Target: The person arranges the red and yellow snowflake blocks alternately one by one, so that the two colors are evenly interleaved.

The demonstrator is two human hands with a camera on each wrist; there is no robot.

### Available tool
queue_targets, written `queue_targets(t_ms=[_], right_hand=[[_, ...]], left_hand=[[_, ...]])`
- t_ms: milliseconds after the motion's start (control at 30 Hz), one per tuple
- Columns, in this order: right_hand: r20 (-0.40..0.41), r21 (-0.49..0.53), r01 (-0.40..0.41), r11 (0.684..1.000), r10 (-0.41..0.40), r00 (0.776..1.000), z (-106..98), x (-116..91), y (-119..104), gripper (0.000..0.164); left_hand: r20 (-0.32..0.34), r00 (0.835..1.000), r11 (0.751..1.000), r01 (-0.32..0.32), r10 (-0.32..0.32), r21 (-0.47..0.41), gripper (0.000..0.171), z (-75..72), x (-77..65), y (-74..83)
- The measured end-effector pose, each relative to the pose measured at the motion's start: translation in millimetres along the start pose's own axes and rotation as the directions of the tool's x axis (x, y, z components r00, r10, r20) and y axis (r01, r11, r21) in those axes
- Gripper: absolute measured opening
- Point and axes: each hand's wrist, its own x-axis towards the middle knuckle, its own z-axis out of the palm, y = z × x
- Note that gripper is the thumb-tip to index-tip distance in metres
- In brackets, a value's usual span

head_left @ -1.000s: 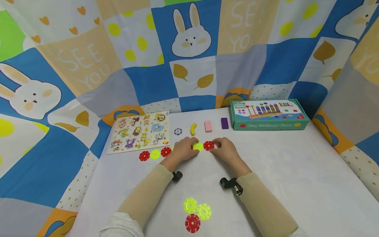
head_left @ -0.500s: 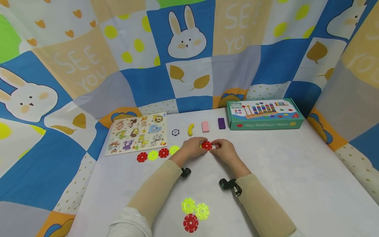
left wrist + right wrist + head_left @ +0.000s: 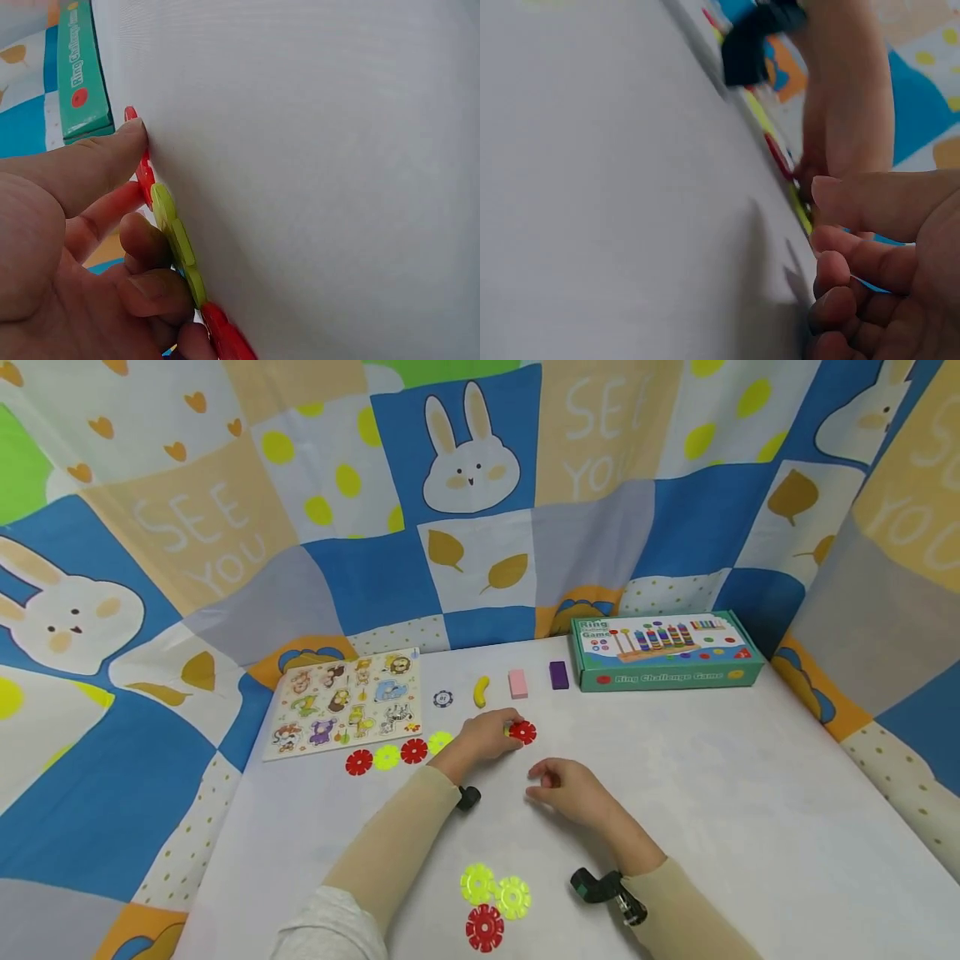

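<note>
My left hand pinches a red notched plastic disc between thumb and fingers at the right end of a row of discs. In the left wrist view a yellow-green disc follows right behind that red disc, with another red disc below. Farther left, the row shows a red disc and a yellow-green disc; my left hand hides its middle. My right hand holds nothing, its fingers loosely bent, apart from the row and just over the table.
Nearer me lie two yellow-green discs and a red disc. Behind the row are an animal puzzle board, a round chip, a toy banana, a pink block, a purple block and a green game box.
My right hand has let go of the red disc and drawn back toward me. My left hand has shifted right along the row and now holds that end disc.
</note>
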Motion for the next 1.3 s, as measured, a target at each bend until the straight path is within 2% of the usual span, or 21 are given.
queue_targets(t_ms=[133, 267, 433, 533, 600, 733, 833, 1000, 1200, 1300], right_hand=[[0.115, -0.016, 0.093, 0.996, -0.090, 0.989, 11, -32, 0, 0.021], [0.218, -0.038, 0.213, 0.976, -0.200, 0.955, 22, -59, -1, 0.026], [0.279, -0.142, 0.370, 0.918, -0.322, 0.905, 40, -81, -6, 0.038], [0.300, -0.225, 0.414, 0.882, -0.342, 0.891, 49, -84, -9, 0.042], [0.296, -0.255, 0.395, 0.883, -0.318, 0.901, 53, -83, -12, 0.042], [0.267, -0.273, 0.275, 0.922, -0.202, 0.942, 56, -81, -15, 0.044], [0.248, -0.285, 0.217, 0.934, -0.147, 0.958, 56, -80, -16, 0.045], [0.257, -0.259, 0.220, 0.940, -0.152, 0.954, 52, -78, -18, 0.041], [0.283, -0.089, 0.230, 0.969, -0.197, 0.939, 37, -75, -23, 0.027], [0.278, -0.012, 0.218, 0.976, -0.206, 0.938, 24, -70, -27, 0.017]], left_hand=[[-0.002, 1.000, 1.000, 0.009, -0.009, 0.005, 0.046, -1.3, -1.0, 1.6], [0.001, 1.000, 1.000, 0.019, -0.019, 0.005, 0.048, -3.4, -2.3, 3.6], [0.006, 1.000, 1.000, 0.023, -0.024, 0.011, 0.048, -4.9, -2.4, 3.2], [0.001, 1.000, 1.000, 0.020, -0.020, 0.017, 0.047, -5.6, -1.4, 2.2], [-0.002, 1.000, 1.000, 0.019, -0.019, 0.020, 0.047, -5.3, -1.0, 1.8], [0.004, 1.000, 1.000, 0.022, -0.023, 0.010, 0.048, -4.7, -1.6, 2.7], [0.006, 1.000, 1.000, 0.028, -0.028, 0.001, 0.048, -4.8, -2.8, 3.8], [0.007, 1.000, 1.000, 0.030, -0.030, -0.007, 0.047, -4.7, -4.1, 4.6], [0.010, 1.000, 1.000, 0.029, -0.029, -0.005, 0.047, -2.5, -3.5, 3.3], [0.004, 1.000, 1.000, 0.017, -0.017, -0.002, 0.047, -2.4, -3.5, 3.3]])
